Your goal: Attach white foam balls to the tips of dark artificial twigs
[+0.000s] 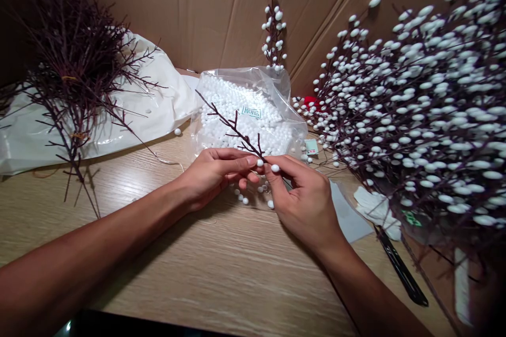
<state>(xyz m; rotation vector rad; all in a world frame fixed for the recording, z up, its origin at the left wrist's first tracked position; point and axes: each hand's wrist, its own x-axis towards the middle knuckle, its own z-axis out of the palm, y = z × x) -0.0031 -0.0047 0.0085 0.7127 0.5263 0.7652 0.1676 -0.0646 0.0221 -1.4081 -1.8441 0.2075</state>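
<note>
Dark twig (238, 132) clenched in the grip of the right hand (304, 202), left hand (211, 171) at a white bead (259, 162), hold unclear; delicate fingertip work, calling for steadiness.

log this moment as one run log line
left hand: at white bead | right hand: grips dark twig | behind: bag of white beads | right side: beaded branches

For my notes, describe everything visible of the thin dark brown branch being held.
The thin dark brown branch looks like coated wire, with short twigs off one stem. It slants down rightward in front of a clear plastic bag of white beads. Its upper twigs are bare; two white oval beads show near its lower part. The right hand pinches it; the left hand is close by, its grip unclear.
</note>
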